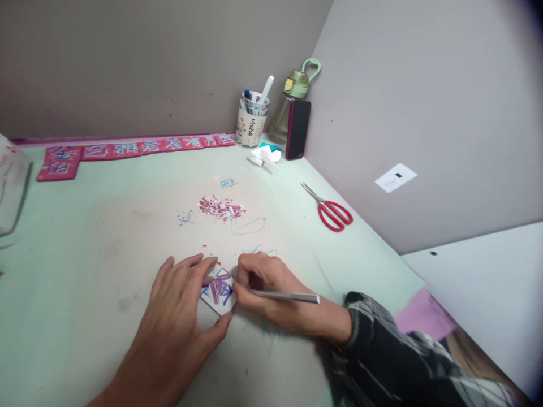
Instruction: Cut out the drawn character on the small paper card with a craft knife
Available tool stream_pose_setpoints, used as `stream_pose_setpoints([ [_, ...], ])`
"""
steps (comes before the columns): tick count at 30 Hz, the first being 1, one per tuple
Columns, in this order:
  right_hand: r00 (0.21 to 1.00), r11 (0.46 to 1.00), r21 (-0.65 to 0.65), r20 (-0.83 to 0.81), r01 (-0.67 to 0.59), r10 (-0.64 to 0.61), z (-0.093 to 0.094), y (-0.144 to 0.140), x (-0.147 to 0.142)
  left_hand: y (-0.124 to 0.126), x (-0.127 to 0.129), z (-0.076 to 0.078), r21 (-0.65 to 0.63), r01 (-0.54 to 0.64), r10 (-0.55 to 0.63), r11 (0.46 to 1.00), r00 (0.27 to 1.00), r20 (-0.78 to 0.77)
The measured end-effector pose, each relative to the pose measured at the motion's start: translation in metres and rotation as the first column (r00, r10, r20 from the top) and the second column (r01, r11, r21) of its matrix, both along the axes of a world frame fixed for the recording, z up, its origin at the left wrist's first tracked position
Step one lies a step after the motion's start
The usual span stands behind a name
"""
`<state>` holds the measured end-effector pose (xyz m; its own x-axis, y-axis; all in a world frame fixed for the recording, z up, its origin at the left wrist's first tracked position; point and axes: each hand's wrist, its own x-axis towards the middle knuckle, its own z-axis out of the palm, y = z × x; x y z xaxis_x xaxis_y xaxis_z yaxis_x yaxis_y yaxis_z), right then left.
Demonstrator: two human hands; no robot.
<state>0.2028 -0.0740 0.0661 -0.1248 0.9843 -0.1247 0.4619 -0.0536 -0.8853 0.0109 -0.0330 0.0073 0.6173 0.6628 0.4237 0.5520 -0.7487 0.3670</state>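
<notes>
On the table lies a small white square carving block (216, 308), marked with blue-purple character strokes and red grooves. My left hand (178, 311) steadies it, fingers at its upper left edge and thumb at its lower right corner. From the right, my right hand (271, 282) pinches a slim silver pen-shaped craft knife (292, 296). Its tip meets the block's right side, where my fingers hide the blade. Just beyond the block sits a pile of red and white shavings (223, 208), with darker crumbs (185, 217) to its left.
Red-handled scissors (333, 212) lie at right. Along the back wall runs a row of red carved squares (148, 147). A pen jar (251, 124), green-lidded bottle (280, 116), upright phone (298, 130) and crumpled tissue (266, 154) occupy the back corner. A whitish container (11, 186) stands far left.
</notes>
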Motion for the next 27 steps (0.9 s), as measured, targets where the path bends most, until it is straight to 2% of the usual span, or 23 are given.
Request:
stream_pose_setpoints([
  [27, 1.000, 1.000, 0.003, 0.012, -0.025, 0.025, -0.0009, -0.0011, 0.0025, 0.0030, 0.0003, -0.0008, 0.041, 0.010, -0.009, 0.999, 1.000, -0.028],
])
